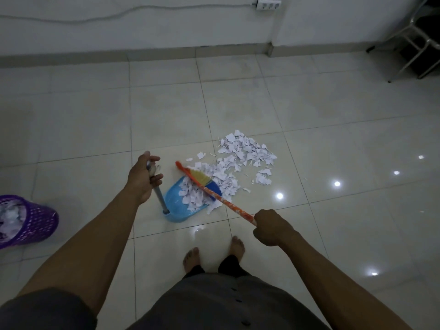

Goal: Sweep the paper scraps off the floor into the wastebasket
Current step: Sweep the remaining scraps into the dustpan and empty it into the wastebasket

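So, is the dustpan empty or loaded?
Partly loaded: paper scraps lie in the blue dustpan, its near end bare.

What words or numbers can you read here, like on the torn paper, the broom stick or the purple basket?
There is no text that can be read.
Paper scraps: white, and any print is too small to tell.
Broom handle: orange with pale blotches, a pattern rather than letters.
Purple wastebasket: only holes, no label in view.
Dustpan: plain blue.
Power strip on the wall: no marking legible.

white paper scraps [242, 154] heaped on floor, some in blue dustpan [175, 210], purple wastebasket [35, 222] left
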